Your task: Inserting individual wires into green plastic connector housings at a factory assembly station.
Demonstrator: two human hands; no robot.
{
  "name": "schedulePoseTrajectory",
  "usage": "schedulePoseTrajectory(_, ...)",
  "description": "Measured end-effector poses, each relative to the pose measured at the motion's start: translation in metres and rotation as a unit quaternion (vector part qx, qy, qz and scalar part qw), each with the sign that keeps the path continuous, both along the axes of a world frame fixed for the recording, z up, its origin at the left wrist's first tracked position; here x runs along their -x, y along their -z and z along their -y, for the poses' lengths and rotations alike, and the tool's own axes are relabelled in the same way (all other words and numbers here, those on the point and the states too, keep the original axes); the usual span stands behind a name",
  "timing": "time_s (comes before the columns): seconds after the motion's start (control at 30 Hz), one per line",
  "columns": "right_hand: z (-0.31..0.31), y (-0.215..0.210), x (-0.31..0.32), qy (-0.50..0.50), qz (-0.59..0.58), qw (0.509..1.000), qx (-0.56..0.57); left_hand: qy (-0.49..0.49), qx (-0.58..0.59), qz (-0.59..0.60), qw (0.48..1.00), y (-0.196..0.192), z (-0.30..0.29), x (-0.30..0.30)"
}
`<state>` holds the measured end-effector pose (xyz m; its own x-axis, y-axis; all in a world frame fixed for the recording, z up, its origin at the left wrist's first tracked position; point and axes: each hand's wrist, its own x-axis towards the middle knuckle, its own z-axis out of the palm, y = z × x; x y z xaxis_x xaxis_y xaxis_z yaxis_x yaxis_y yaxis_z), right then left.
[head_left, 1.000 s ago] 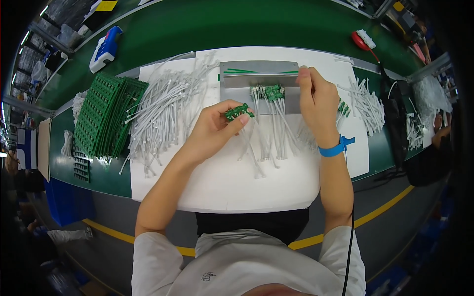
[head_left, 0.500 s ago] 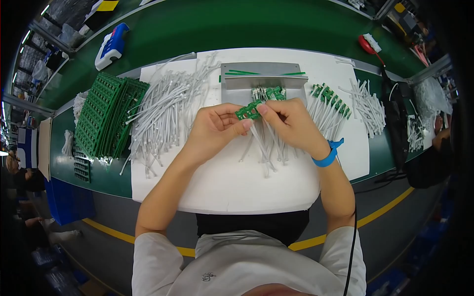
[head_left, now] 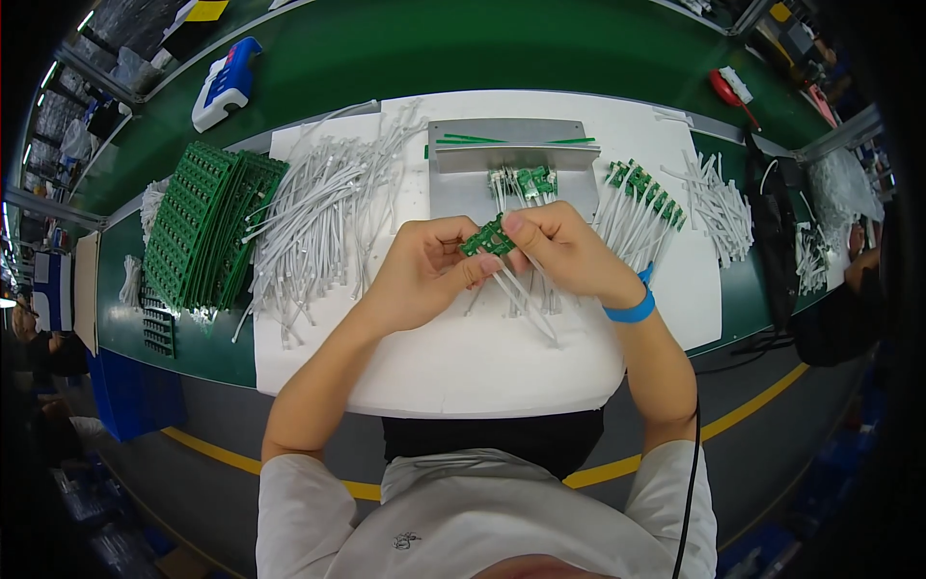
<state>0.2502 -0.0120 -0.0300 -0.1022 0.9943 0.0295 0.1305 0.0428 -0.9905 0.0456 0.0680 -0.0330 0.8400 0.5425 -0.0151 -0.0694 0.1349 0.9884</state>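
Observation:
A small green circuit board (head_left: 488, 238) is held up between both hands over the white work surface. My left hand (head_left: 422, 268) pinches its left and lower edge, thumb in front. At its upper right, my right hand (head_left: 564, 248) grips the same board between thumb and fingers; a blue wristband (head_left: 633, 305) is round that wrist. White cables (head_left: 526, 311) hang below the board toward me; whether all of them join it I cannot tell. Just beyond the hands, more small boards (head_left: 533, 181) with cables lie on a grey metal fixture (head_left: 463, 193) with an upright plate.
Left of the hands lies a heap of white cables (head_left: 323, 207), beside stacked green board panels (head_left: 198, 227). To the right are a row of cabled boards (head_left: 644, 193) and another cable pile (head_left: 721, 207). A blue-and-white device (head_left: 227, 85) stands at the back left.
Both hands have come slightly nearer to me with the board. The board has turned a little, and the cables under it have swung to the right.

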Motion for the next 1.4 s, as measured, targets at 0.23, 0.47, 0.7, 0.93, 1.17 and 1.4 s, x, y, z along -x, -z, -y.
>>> schedulePoseTrajectory(0.23,-0.003,0.002,-0.004,-0.018,-0.012,1.000,0.021,0.007,0.054,0.013,0.998,0.003,0.001,-0.003)
schedulePoseTrajectory(0.47,-0.001,0.001,0.000,-0.067,-0.102,0.990,0.071,-0.008,0.052,0.044,0.998,0.005,0.000,-0.004)
schedulePoseTrajectory(0.7,-0.008,0.001,-0.002,0.218,0.158,0.959,-0.090,-0.073,0.034,-0.070,0.994,-0.003,-0.012,-0.002)
schedulePoseTrajectory(0.93,-0.018,0.009,-0.008,0.335,0.362,0.862,-0.115,-0.089,-0.011,-0.065,0.994,0.008,-0.014,-0.005)
schedulePoseTrajectory(1.17,-0.005,0.009,-0.004,0.172,0.280,0.921,-0.209,-0.052,-0.014,-0.068,0.996,0.004,-0.011,-0.010)
schedulePoseTrajectory(1.4,-0.006,0.020,0.009,0.145,0.251,0.931,-0.223,-0.063,-0.048,-0.060,0.995,0.012,-0.009,-0.006)
